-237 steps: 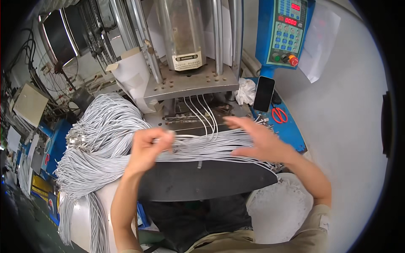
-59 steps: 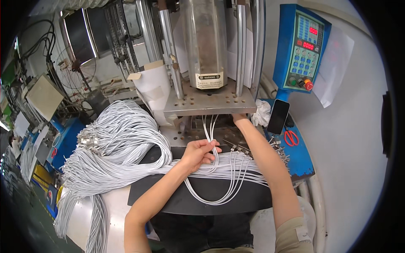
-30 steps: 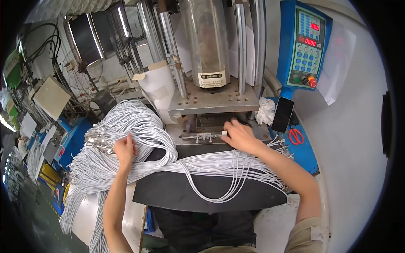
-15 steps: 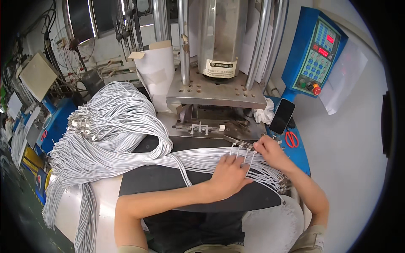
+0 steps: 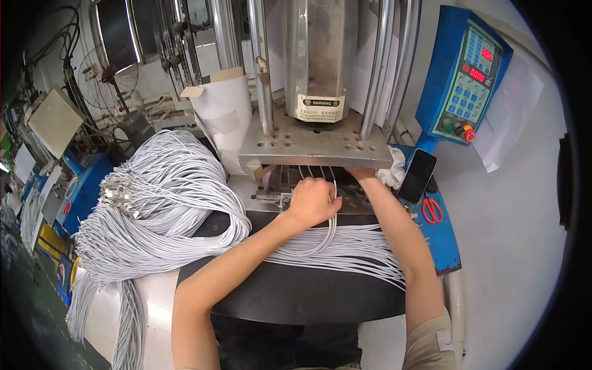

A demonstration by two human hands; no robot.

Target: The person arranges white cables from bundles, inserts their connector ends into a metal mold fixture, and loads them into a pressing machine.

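My left hand (image 5: pixel 313 202) is closed around several thin white cables (image 5: pixel 333 229) in front of the press. Their far ends run up beneath the thick steel plate (image 5: pixel 317 153) of the press. My right hand (image 5: pixel 360 173) reaches under the right part of that plate, which hides its fingers and whatever they hold. A metal fixture with small clamps (image 5: pixel 271 198) lies on the press bed, just left of my left hand. Below both hands, a bundle of white cables (image 5: pixel 364 246) stretches across the black work surface (image 5: pixel 296 295).
A large looped heap of white cables (image 5: pixel 179 160) with metal ends lies at the left. On the right stand a blue control box (image 5: pixel 465 77), a black phone (image 5: pixel 418 175) and red-handled scissors (image 5: pixel 432 210). Steel columns (image 5: pixel 377 68) rise from the plate. A white paper roll (image 5: pixel 223 114) stands behind.
Both hands have moved forward to the press, bringing the cables along. The metal bar with the cable ends, held by my right hand before, has gone out of sight under the plate.
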